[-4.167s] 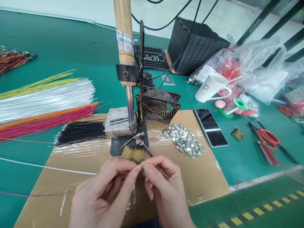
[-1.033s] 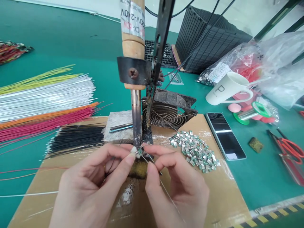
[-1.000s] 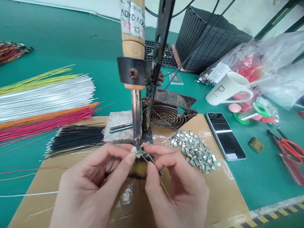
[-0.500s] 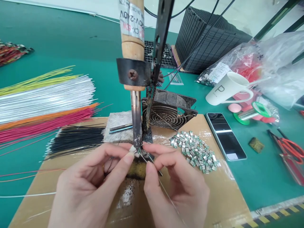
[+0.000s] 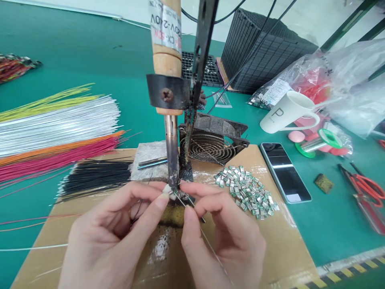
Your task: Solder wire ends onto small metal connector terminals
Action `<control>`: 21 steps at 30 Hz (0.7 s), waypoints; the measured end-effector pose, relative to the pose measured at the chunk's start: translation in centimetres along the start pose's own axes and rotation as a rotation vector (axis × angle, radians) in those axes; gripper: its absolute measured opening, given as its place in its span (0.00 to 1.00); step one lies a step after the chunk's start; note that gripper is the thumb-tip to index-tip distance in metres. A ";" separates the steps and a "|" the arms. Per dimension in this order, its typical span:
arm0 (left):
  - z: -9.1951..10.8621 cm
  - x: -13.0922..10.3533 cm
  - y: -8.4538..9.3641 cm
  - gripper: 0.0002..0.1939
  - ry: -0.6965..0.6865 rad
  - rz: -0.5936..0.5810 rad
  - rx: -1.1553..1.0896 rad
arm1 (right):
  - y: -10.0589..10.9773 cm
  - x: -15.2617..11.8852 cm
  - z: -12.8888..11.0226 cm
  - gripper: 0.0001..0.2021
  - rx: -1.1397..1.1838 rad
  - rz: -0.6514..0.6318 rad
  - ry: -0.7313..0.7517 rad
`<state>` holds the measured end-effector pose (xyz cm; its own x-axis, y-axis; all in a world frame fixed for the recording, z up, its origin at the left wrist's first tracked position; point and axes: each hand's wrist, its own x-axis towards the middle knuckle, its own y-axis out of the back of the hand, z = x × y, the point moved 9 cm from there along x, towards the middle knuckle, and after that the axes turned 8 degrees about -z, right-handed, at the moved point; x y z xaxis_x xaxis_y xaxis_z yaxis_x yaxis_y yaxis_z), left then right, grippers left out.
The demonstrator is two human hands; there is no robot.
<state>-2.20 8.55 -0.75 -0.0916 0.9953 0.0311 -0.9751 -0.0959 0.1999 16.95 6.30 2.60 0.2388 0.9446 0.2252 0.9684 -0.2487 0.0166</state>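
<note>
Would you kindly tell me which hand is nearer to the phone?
Right. The right hand is to the left of the phone and closer to the wearer; the left hand is farther away, on the right hand's other side.

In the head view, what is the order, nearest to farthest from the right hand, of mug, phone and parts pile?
1. Parts pile, beyond the right hand.
2. Phone, right of the pile.
3. Mug, beyond the phone.
</note>
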 end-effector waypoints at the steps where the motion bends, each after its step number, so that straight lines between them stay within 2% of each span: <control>1: 0.0 0.0 0.0 0.07 0.001 -0.002 0.002 | 0.0 0.0 0.0 0.15 0.003 -0.001 0.000; 7: 0.1 0.0 0.0 0.05 -0.005 0.017 0.013 | 0.0 0.0 0.0 0.16 0.027 0.006 -0.007; 16: 0.3 0.4 -0.6 0.07 0.008 -0.017 -0.027 | 0.2 0.2 -0.1 0.15 -0.029 -0.020 0.016; 21: 0.2 0.3 -0.6 0.06 0.051 -0.027 -0.038 | 0.2 0.3 -0.4 0.14 -0.058 -0.022 0.033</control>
<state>-1.57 8.94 -0.65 -0.0740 0.9970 -0.0244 -0.9843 -0.0691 0.1624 17.20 6.50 3.03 0.2136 0.9427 0.2562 0.9675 -0.2404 0.0779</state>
